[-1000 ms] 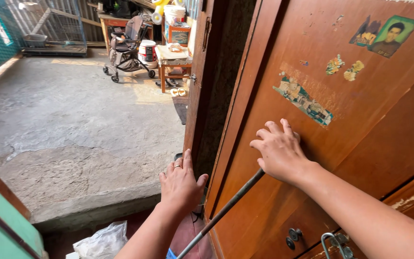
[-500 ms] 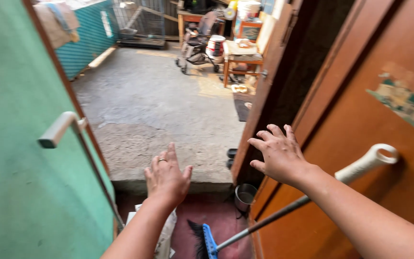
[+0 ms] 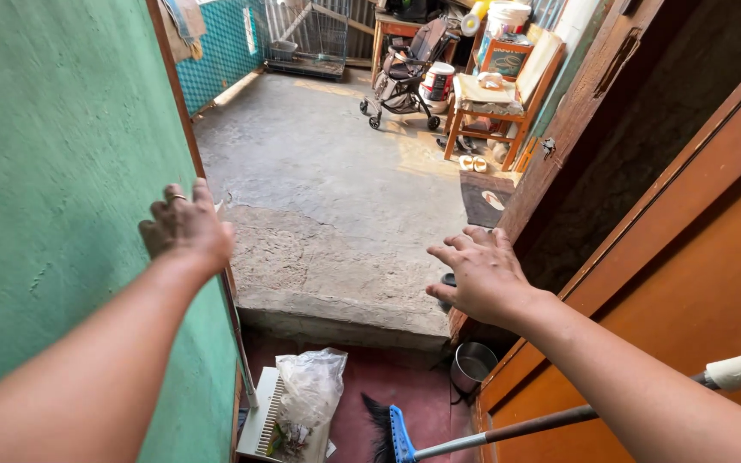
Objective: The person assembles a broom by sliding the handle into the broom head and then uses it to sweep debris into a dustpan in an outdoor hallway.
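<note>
Reaching left, the left hand [image 3: 183,227] closes around the dustpan handle [image 3: 237,343] against the green wall [image 3: 62,171]. The right hand [image 3: 482,273] hovers open, empty — the broom [image 3: 405,439] leans untouched on the wooden door [image 3: 696,283]; the dustpan [image 3: 259,420] rests on the floor.

At your twelve o'clock a stroller [image 3: 405,73] stands beside a wooden table [image 3: 495,107]; a metal pot [image 3: 472,364] sits at five.
</note>
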